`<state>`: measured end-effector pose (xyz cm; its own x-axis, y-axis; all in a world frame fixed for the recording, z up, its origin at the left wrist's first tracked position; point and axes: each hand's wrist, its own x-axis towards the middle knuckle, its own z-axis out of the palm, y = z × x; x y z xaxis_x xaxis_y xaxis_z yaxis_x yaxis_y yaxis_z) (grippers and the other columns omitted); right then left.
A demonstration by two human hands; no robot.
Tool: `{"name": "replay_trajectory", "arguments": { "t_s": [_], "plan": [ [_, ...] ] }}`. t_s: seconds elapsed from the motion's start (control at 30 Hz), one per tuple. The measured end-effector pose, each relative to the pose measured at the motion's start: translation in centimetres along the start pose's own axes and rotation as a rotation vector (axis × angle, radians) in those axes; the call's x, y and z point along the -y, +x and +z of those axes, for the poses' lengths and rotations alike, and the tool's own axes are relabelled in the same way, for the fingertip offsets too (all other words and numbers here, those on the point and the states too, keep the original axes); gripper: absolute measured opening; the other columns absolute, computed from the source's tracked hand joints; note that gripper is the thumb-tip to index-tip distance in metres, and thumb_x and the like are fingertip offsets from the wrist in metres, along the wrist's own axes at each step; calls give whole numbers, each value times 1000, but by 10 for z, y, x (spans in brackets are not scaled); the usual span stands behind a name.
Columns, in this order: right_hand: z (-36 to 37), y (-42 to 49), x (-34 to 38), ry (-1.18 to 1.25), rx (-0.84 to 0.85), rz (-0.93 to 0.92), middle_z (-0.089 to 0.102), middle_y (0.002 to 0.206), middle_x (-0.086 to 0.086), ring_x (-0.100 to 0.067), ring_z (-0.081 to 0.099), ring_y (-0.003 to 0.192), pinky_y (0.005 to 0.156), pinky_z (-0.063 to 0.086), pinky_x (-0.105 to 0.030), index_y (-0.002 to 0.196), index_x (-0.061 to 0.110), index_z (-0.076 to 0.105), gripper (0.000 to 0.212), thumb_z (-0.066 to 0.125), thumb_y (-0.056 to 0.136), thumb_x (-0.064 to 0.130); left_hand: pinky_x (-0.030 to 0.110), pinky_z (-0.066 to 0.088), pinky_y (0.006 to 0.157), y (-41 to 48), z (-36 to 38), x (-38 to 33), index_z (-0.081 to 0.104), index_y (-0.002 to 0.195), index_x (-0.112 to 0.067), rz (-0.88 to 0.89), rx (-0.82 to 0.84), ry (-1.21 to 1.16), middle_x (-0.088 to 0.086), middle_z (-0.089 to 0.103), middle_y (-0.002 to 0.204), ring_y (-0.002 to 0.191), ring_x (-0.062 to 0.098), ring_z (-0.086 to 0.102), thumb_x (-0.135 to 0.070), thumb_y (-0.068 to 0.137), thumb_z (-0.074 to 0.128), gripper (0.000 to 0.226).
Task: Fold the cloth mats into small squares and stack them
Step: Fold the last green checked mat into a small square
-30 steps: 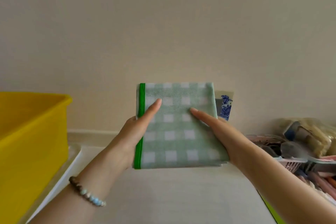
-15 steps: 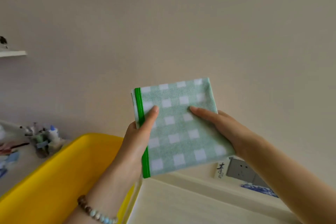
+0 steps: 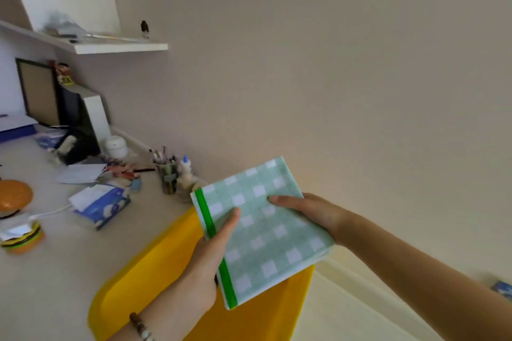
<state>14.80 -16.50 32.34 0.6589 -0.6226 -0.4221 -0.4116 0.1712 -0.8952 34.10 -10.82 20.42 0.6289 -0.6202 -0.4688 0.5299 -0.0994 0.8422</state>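
A green-and-white checked cloth mat [image 3: 266, 241], folded into a small square with a bright green edge strip on its left side, is held in the air between both hands. My left hand [image 3: 207, 260] grips its left edge, thumb lying across the front face. My right hand [image 3: 307, 210] grips its right edge, thumb on the front, fingers hidden behind. The mat hangs tilted above the yellow bin [image 3: 155, 279].
The yellow bin stands on a beige desk [image 3: 55, 266]. To the left lie a blue tissue pack [image 3: 102, 202], a pen cup [image 3: 169, 177], a glue bottle [image 3: 184, 169], papers, burger-shaped items [image 3: 16, 196] and a monitor [image 3: 72, 113]. A white shelf [image 3: 91, 44] hangs on the wall.
The view has swung left and the folded mat has moved over the yellow bin, tilting more clockwise. Both hands keep the same hold.
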Motion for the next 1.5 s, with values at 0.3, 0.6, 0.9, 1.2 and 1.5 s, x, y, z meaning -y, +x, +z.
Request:
{"name": "replay_trajectory", "arguments": {
  "t_s": [0.3,0.6,0.9,1.2,1.5],
  "plan": [
    [22,87,-51,-182,167,275,73,100,-7,-22,70,90,81,57,-33,104,14,70,42,67,79,48,55,53,85,-50,-33,62,63,115,-26,-310,23,-174,11,71,105,92,35,69,-66,41,75,85],
    [20,165,-73,-421,345,404,72,107,-5,-23,68,98,92,52,-40,113,17,66,65,73,64,60,56,52,85,-24,-20,100,53,122,-17,-353,-146,-303,15,65,113,94,36,64,-73,33,76,108],
    [10,210,-101,-430,351,457,71,106,0,-15,69,92,76,56,-30,110,24,65,40,66,80,50,49,54,78,20,-15,145,39,137,-27,-354,-405,-174,11,61,118,92,34,63,-89,25,65,131],
    [17,230,-123,-431,351,448,69,113,-1,-20,66,102,93,51,-41,118,27,61,77,81,51,60,50,40,101,30,-25,141,18,148,-18,-388,-511,169,17,35,143,123,38,43,-80,68,51,107],
    [20,229,-121,-420,410,485,65,121,-2,-22,62,110,99,47,-45,126,24,55,68,77,67,51,47,45,93,26,-19,151,24,148,-14,-351,-496,41,18,44,141,122,38,49,-51,78,67,91]
  ]
}}
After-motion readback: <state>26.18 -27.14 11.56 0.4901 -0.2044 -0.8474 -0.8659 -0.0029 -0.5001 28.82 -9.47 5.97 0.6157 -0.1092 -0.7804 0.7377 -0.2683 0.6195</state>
